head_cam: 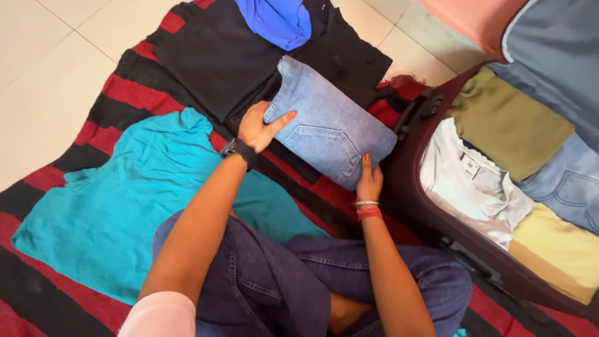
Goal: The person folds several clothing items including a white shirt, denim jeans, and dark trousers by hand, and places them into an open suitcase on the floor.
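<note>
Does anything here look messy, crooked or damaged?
Nothing looks damaged or spilled. The left hand and right hand grip a folded pair of light jeans. The only untidy bits: a teal shirt lies rumpled and unfolded on the striped blanket, while clothes in the open suitcase are folded neatly.

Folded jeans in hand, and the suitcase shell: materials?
Folded jeans: light blue denim, by the look; stitched pocket seam and faded twill surface show. Suitcase: dark maroon shell, smooth and slightly glossy, probably hard plastic; cannot be sure.
</note>
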